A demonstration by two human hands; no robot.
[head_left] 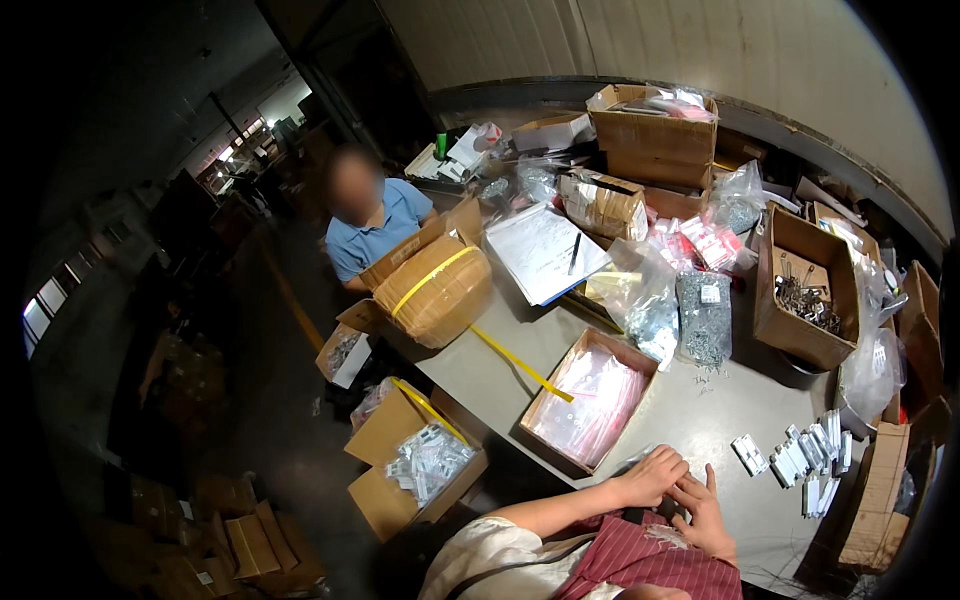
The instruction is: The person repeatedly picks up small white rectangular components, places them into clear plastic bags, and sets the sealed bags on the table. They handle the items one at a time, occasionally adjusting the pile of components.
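Both hands meet on the grey table (700, 400) at the near edge. The left hand (652, 475) lies with its fingers curled down on a clear plastic bag (640, 458); whether it pinches the bag I cannot tell. The right hand (705, 510) sits just beside it at four o'clock, fingers loosely spread and touching the left hand, clamped on nothing visible. At eleven o'clock from the hands stands a shallow box of pink-edged bags (590, 395). At three o'clock lie rows of small white packets (810, 460). Across the table sits a person in a blue shirt (375, 235).
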